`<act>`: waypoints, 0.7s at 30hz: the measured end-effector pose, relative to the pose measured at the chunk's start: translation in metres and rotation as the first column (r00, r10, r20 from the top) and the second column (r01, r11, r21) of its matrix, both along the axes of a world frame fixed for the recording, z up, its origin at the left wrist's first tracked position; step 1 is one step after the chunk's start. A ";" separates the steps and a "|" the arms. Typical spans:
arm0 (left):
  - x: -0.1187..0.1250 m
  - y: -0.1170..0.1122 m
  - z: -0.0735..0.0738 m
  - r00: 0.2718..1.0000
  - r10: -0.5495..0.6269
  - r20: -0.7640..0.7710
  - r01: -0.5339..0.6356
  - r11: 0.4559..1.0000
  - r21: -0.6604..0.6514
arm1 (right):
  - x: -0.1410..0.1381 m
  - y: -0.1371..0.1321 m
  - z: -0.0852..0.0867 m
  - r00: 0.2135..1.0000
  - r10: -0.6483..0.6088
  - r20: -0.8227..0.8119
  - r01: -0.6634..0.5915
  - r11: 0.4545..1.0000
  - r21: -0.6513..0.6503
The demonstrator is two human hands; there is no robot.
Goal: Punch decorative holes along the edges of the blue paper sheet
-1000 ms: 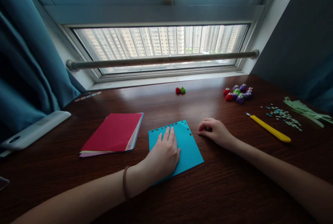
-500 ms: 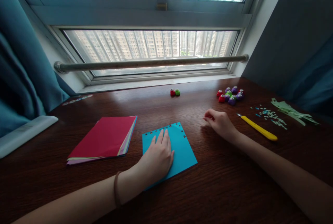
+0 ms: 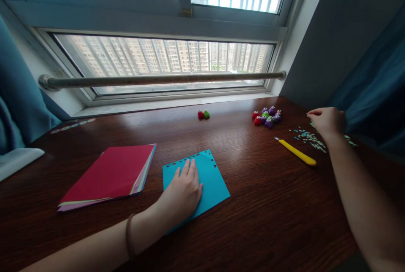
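Blue paper (image 3: 212,178) lies under open left hand (image 3: 182,192); right hand (image 3: 327,121), grip unclear, by scraps (image 3: 308,139).

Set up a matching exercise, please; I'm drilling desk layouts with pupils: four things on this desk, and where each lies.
1 blue sheet
2 yellow knife
3 red-topped paper stack
4 cluster of small punches

a far side, near the window
b under the left hand
c left of the blue sheet
d beside the paper scraps, near the right hand

Pairs: 1-b, 2-d, 3-c, 4-a.
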State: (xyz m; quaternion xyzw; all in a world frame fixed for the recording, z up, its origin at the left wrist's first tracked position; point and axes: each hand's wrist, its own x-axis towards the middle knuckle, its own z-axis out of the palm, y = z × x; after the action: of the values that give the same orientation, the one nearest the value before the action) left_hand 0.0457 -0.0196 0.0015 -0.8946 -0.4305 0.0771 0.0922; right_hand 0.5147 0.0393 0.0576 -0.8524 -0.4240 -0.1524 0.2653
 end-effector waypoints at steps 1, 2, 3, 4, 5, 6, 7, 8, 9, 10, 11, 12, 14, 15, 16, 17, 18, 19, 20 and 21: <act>0.000 0.000 0.000 1.000 -0.002 -0.001 0.002 1.000 0.006 | 0.000 -0.003 0.004 1.000 0.022 0.016 -0.023 0.997 0.068; 0.000 0.000 0.000 1.000 -0.005 -0.002 0.005 1.000 0.013 | -0.001 -0.006 0.008 0.998 0.062 0.028 -0.065 0.988 0.136; 0.000 0.000 0.000 1.000 -0.008 -0.004 0.008 1.000 0.019 | -0.005 -0.008 0.012 0.993 0.116 0.033 -0.120 0.972 0.201; 0.000 0.000 -0.001 1.000 -0.013 -0.005 0.013 1.000 0.026 | -0.011 -0.009 0.014 0.983 0.184 0.015 -0.181 0.947 0.267; -0.001 0.000 -0.002 1.000 -0.016 -0.005 0.017 0.999 0.034 | -0.019 -0.008 0.015 0.965 0.260 -0.021 -0.239 0.914 0.327; -0.001 0.000 -0.002 1.000 -0.022 -0.005 0.022 0.999 0.041 | -0.031 -0.006 0.015 0.939 0.339 -0.065 -0.291 0.879 0.379; -0.001 0.000 -0.003 1.000 -0.027 -0.005 0.027 0.999 0.047 | -0.045 -0.002 0.013 0.896 0.426 -0.129 -0.340 0.843 0.417; -0.002 0.000 -0.004 0.999 -0.032 -0.002 0.032 0.998 0.051 | -0.061 0.002 0.010 0.853 0.494 -0.172 -0.392 0.821 0.415; -0.002 0.000 -0.005 0.999 -0.034 0.002 0.034 0.998 0.052 | -0.079 0.008 0.005 0.812 0.549 -0.199 -0.448 0.804 0.392; -0.002 0.000 -0.005 0.999 -0.036 0.009 0.035 0.998 0.052 | -0.098 0.015 -0.001 0.768 0.602 -0.221 -0.512 0.783 0.353; -0.002 0.000 -0.005 0.999 -0.036 0.018 0.035 0.998 0.051 | -0.118 0.023 -0.007 0.725 0.646 -0.240 -0.573 0.759 0.309; -0.002 -0.001 -0.005 0.999 -0.035 0.026 0.033 0.998 0.050 | -0.137 0.032 -0.013 0.666 0.699 -0.258 -0.658 0.715 0.237; -0.002 -0.001 -0.005 0.999 -0.030 0.038 0.028 0.999 0.044 | -0.174 0.051 -0.025 0.539 0.801 -0.259 -0.817 0.572 0.067; -0.002 -0.001 -0.004 0.999 -0.027 0.041 0.026 0.999 0.039 | -0.191 0.061 -0.030 0.513 0.819 -0.257 -0.841 0.540 0.044; -0.001 -0.001 -0.003 0.999 -0.025 0.043 0.024 0.999 0.031 | -0.206 0.072 -0.034 0.495 0.832 -0.252 -0.857 0.516 0.019; -0.001 -0.002 -0.003 0.999 -0.022 0.046 0.021 1.000 0.021 | -0.219 0.084 -0.038 0.486 0.840 -0.241 -0.866 0.500 -0.002; -0.001 -0.002 -0.002 0.999 -0.018 0.051 0.018 1.000 0.012 | -0.231 0.096 -0.040 0.479 0.848 -0.227 -0.873 0.487 -0.024; -0.001 -0.002 -0.002 0.998 -0.015 0.058 0.014 1.000 0.004 | -0.242 0.107 -0.043 0.475 0.855 -0.209 -0.878 0.477 -0.044; -0.001 -0.002 -0.001 0.998 -0.011 0.062 0.012 1.000 -0.003 | -0.253 0.119 -0.045 0.471 0.861 -0.193 -0.881 0.468 -0.065; -0.001 -0.002 -0.001 0.998 -0.009 0.067 0.010 1.000 -0.006 | -0.262 0.130 -0.046 0.465 0.867 -0.180 -0.885 0.457 -0.087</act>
State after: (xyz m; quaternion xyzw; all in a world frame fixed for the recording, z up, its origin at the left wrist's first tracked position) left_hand 0.0447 -0.0213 0.0002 -0.8990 -0.4287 0.0479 0.0753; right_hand 0.2531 0.1691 0.0113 -0.5385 -0.7978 0.0892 0.2560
